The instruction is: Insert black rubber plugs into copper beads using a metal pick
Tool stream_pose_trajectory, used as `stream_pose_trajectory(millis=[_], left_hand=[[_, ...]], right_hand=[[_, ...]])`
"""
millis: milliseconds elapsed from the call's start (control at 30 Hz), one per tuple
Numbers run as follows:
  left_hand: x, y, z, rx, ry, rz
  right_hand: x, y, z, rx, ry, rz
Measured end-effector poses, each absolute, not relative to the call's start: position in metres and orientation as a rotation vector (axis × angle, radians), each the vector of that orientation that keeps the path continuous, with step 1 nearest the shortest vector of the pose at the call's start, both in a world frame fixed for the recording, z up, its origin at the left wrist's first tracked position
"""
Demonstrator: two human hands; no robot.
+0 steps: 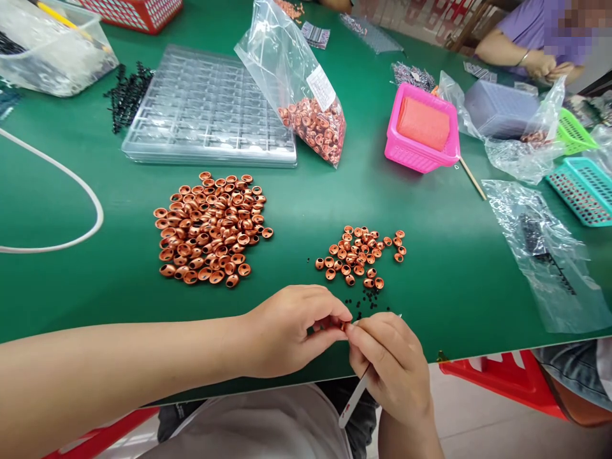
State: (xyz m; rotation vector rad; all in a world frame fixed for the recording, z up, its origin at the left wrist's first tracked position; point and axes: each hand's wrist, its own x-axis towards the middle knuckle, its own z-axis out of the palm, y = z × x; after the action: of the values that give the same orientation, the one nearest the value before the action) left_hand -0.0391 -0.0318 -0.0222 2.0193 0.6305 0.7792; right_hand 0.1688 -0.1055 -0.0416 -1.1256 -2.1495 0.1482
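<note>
My left hand (pixel 291 328) pinches a small copper-coloured cup-shaped piece (pixel 343 326) between thumb and fingertips, at the table's near edge. Closed fingers of my right hand (pixel 392 363) meet the same piece from the other side. Tucked in the right palm are slim white tweezers (pixel 354 398), their flat end pointing down toward my lap. Tiny black dots (pixel 368 298) lie scattered just beyond my fingertips. Behind them is a small group of copper-coloured cups (pixel 356 252) with holes. To the left sits a larger heap of the same cups (pixel 213 226).
Stacked clear trays (pixel 205 108) and a bag of copper cups (pixel 318 127) stand behind the heap. A pink basket (pixel 421 153) holds an orange-red block. Flat plastic bags (pixel 549 261) lie right. A white cable (pixel 95 197) loops in at left. Another person's hands (pixel 547 67) are across the table.
</note>
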Motion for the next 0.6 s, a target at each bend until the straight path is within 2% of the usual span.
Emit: stream_pose_trajectory(millis=[333, 600], left_hand=[[-0.0395, -0.0328, -0.0259, 2.041, 0.589, 0.797], [-0.0393, -0.0347, -0.0244, 2.04, 0.567, 0.799]], right_hand=[[0.1704, -0.1084, -0.043, -1.092, -2.205, 0.095], [0.175, -0.1141, -0.0488, -1.069, -2.213, 0.181]])
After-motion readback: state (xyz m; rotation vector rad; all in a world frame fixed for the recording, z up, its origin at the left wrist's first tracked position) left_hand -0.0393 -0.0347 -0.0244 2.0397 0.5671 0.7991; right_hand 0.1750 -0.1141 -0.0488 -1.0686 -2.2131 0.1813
